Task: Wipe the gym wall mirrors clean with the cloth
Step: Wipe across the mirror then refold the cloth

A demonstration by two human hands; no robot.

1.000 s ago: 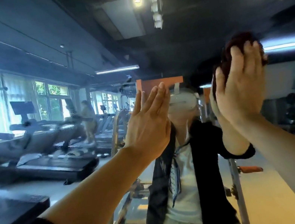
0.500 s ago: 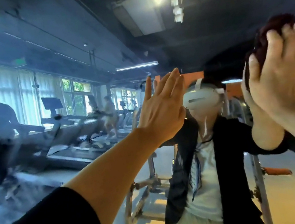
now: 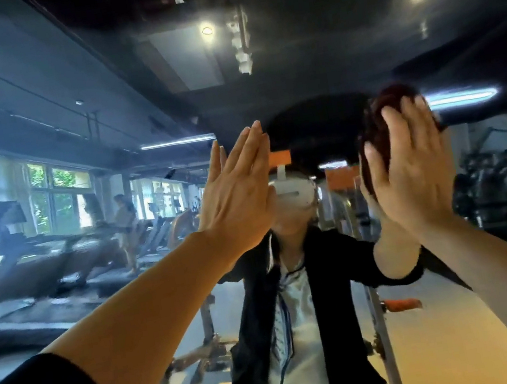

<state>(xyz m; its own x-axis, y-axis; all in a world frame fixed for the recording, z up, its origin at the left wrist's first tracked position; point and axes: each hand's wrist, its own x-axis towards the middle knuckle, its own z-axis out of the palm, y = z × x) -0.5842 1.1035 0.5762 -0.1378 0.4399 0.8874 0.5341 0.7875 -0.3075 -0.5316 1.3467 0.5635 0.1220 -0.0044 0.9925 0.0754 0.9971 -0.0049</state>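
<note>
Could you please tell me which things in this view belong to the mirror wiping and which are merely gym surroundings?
Belongs to the job:
cloth, dark red, pressed on the glass by the right hand
mirror
left hand, flat, fingers straight

Just surroundings, seen reflected:
treadmills
windows
ceiling lights

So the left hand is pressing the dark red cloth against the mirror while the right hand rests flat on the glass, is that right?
Not quite: the hands are swapped. The head view shows the right hand pressing the dark red cloth against the mirror, while the left hand rests flat on the glass.
</note>
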